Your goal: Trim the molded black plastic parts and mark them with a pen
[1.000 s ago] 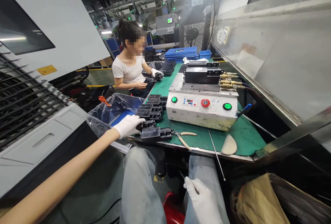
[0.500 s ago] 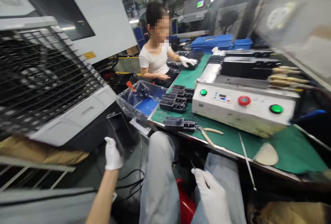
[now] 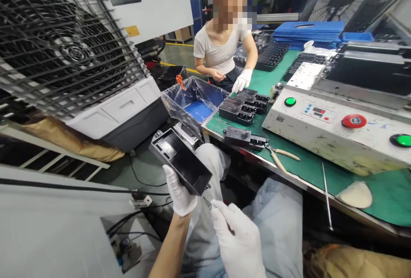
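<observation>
My left hand, in a white glove, grips a black plastic box-shaped part and holds it up over my lap, its open side tilted toward me. My right hand, also gloved, is closed just below the part around a thin metal tool whose tip pokes out near the part's lower edge. More black parts lie stacked on the green mat, and one part sits at the table's near edge.
A white control box with green and red buttons stands on the table. Pliers, a thin rod and a beige pad lie on the mat. A plastic-lined bin sits left of the table. A co-worker's gloved hand touches the stacked parts. A grilled machine stands left.
My left hand has brought the black part from low on my left up over my lap. My right hand has risen to meet it. The camera view swung left.
</observation>
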A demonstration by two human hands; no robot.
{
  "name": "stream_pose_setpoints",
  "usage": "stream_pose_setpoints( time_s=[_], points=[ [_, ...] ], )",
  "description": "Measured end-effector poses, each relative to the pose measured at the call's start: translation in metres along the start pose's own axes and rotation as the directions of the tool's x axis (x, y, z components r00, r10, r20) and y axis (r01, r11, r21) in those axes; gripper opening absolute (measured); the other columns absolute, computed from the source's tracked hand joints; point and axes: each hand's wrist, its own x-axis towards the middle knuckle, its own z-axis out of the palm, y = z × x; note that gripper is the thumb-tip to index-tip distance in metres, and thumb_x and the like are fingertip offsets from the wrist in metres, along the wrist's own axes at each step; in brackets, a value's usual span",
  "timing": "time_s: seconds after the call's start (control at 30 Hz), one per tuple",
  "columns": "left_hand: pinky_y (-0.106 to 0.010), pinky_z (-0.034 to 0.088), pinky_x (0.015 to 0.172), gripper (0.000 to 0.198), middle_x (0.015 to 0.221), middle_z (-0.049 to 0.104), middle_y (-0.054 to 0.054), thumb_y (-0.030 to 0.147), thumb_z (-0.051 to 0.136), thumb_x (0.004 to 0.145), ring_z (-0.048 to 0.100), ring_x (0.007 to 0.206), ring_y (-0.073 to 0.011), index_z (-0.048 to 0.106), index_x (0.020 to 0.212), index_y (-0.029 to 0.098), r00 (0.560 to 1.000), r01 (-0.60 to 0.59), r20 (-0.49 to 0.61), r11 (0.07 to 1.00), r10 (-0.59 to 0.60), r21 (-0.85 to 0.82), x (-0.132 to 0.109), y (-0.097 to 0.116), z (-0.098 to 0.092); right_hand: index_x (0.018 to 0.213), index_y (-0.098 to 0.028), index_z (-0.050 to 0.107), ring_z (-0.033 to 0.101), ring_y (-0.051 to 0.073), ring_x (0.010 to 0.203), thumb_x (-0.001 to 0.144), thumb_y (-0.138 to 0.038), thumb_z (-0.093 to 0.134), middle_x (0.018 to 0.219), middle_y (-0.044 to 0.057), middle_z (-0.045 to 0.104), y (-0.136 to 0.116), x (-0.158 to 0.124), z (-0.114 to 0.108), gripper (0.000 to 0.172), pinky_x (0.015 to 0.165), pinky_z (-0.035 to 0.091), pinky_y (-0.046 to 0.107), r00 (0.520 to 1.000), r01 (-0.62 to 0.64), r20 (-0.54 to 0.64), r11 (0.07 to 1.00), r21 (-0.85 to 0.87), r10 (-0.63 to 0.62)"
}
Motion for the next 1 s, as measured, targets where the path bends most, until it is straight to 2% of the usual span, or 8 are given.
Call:
stream_pose_setpoints(
  time_s=[0.17, 0.3, 0.4, 0.53, 0.67, 0.77, 0.87, 1.0],
  points=[
    [-0.030, 0.037, 0.126, 0.062, 0.151, 0.062, 0.003, 0.069, 0.055, 0.087, 0.037, 0.155, -0.0179, 0.060, 0.140, 0.037, 1.000, -0.016, 0.002, 1.000, 0.016, 0.027, -0.002, -0.002, 0.001, 0.102, -0.020, 0.082, 0.070, 0.013, 0.064, 0.103, -0.037, 0.056, 0.073, 0.004, 0.072, -0.003, 0.001, 0.001, 0.031, 0.056, 0.053, 0.019, 0.997, -0.071, 0.041, 0.995, 0.068, 0.069],
    [-0.034, 0.043, 0.123, 0.062, 0.150, 0.062, 0.004, 0.071, 0.054, 0.087, 0.041, 0.152, -0.0205, 0.059, 0.140, 0.040, 0.999, 0.035, 0.016, 0.999, -0.035, 0.023, -0.006, -0.005, 0.002, 0.099, -0.020, 0.082, 0.067, 0.013, 0.060, 0.104, -0.038, 0.054, 0.069, 0.003, 0.067, -0.002, 0.002, -0.001, 0.034, 0.053, 0.050, 0.019, 0.995, -0.083, 0.061, 0.996, 0.040, 0.081],
    [-0.036, 0.043, 0.123, 0.067, 0.152, 0.060, 0.003, 0.074, 0.057, 0.083, 0.043, 0.151, -0.0228, 0.058, 0.141, 0.039, 0.999, 0.022, -0.025, 0.999, -0.021, 0.025, -0.010, -0.006, 0.005, 0.098, -0.021, 0.081, 0.065, 0.012, 0.058, 0.104, -0.038, 0.054, 0.069, 0.003, 0.067, 0.000, 0.001, -0.004, 0.033, 0.055, 0.050, 0.019, 0.996, -0.078, 0.041, 0.997, 0.008, 0.078],
    [-0.038, 0.034, 0.128, 0.079, 0.158, 0.054, 0.001, 0.077, 0.062, 0.076, 0.036, 0.155, -0.0246, 0.056, 0.144, 0.036, 0.996, 0.058, -0.075, 0.998, -0.058, 0.001, -0.018, -0.005, 0.015, 0.097, -0.022, 0.081, 0.064, 0.013, 0.060, 0.104, -0.038, 0.054, 0.071, 0.003, 0.069, 0.007, 0.002, -0.005, 0.032, 0.061, 0.050, 0.020, 0.999, -0.049, -0.001, 0.998, -0.032, 0.049],
    [-0.037, 0.032, 0.129, 0.078, 0.147, 0.065, 0.003, 0.081, 0.057, 0.077, 0.041, 0.153, -0.0231, 0.057, 0.143, 0.040, 0.980, 0.184, -0.080, 0.983, -0.183, 0.006, -0.028, 0.001, 0.020, 0.092, -0.023, 0.080, 0.061, 0.012, 0.059, 0.105, -0.040, 0.050, 0.069, 0.002, 0.066, 0.025, 0.012, -0.007, 0.036, 0.058, 0.045, 0.021, 0.990, -0.138, 0.006, 0.977, -0.160, 0.140],
    [-0.033, 0.031, 0.129, 0.069, 0.130, 0.076, 0.005, 0.081, 0.046, 0.082, 0.045, 0.150, -0.0190, 0.062, 0.137, 0.043, 0.940, 0.317, -0.134, 0.948, -0.313, 0.012, -0.032, 0.005, 0.021, 0.087, -0.024, 0.079, 0.060, 0.012, 0.057, 0.106, -0.043, 0.049, 0.067, 0.001, 0.064, 0.041, 0.021, -0.015, 0.041, 0.054, 0.041, 0.022, 0.977, -0.203, 0.020, 0.950, -0.238, 0.214],
    [-0.033, 0.038, 0.125, 0.063, 0.111, 0.083, 0.002, 0.077, 0.044, 0.086, 0.063, 0.134, -0.0213, 0.072, 0.125, 0.036, 0.927, 0.359, -0.129, 0.932, -0.351, 0.042, -0.029, 0.003, 0.021, 0.096, -0.023, 0.081, 0.063, 0.013, 0.063, 0.106, -0.043, 0.049, 0.073, 0.002, 0.069, 0.048, 0.027, -0.036, 0.039, 0.060, 0.045, 0.023, 0.988, -0.134, 0.065, 0.982, -0.130, 0.143],
    [-0.034, 0.052, 0.113, 0.060, 0.100, 0.084, -0.001, 0.073, 0.053, 0.085, 0.075, 0.111, -0.0209, 0.079, 0.110, 0.026, 0.901, 0.429, 0.027, 0.900, -0.432, 0.076, -0.023, -0.006, 0.016, 0.101, -0.025, 0.080, 0.063, 0.012, 0.063, 0.104, -0.042, 0.054, 0.071, 0.001, 0.069, 0.043, 0.035, -0.067, 0.032, 0.061, 0.041, 0.024, 0.965, 0.063, 0.261, 0.990, -0.128, -0.028]
  ],
)
